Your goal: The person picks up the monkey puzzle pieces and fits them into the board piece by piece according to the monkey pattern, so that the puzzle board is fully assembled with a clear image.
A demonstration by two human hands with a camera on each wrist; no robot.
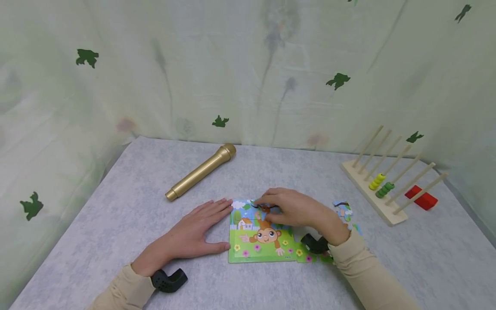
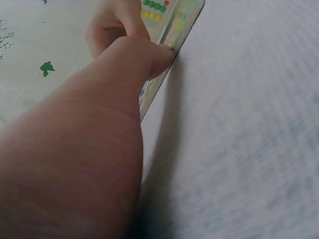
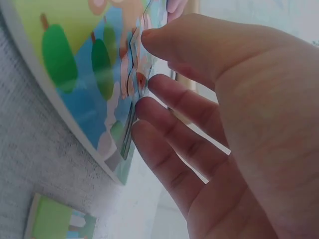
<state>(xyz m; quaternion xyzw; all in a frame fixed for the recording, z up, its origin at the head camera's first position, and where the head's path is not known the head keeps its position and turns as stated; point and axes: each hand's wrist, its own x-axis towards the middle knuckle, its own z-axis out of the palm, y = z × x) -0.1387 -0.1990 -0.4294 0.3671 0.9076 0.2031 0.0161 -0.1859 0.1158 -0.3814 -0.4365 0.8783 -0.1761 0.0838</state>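
Observation:
A jigsaw puzzle point(image 1: 242, 252) shows a cartoon monkey hanging upside down over grass and flowers, with a small house behind it. My left hand point(image 1: 197, 230) lies flat on the table, its fingertips and thumb touching the puzzle's left edge. The right hand point(image 1: 296, 209) reaches over the top of the puzzle. Its thumb and fingers pinch a puzzle piece point(image 1: 265, 207) with a brown branch on it. In the right wrist view, that piece sits slightly raised among the others. Loose puzzle pieces point(image 1: 342, 209) lie to the right, partly behind the right forearm.
A gold toy microphone point(image 1: 199, 173) lies behind the left hand. At the right stands a wooden bead counter point(image 1: 397, 217) with slanting pegs and yellow and green beads. Beside it is a red block point(image 1: 421, 198). A printed curtain point(image 1: 248, 77) hangs behind the table.

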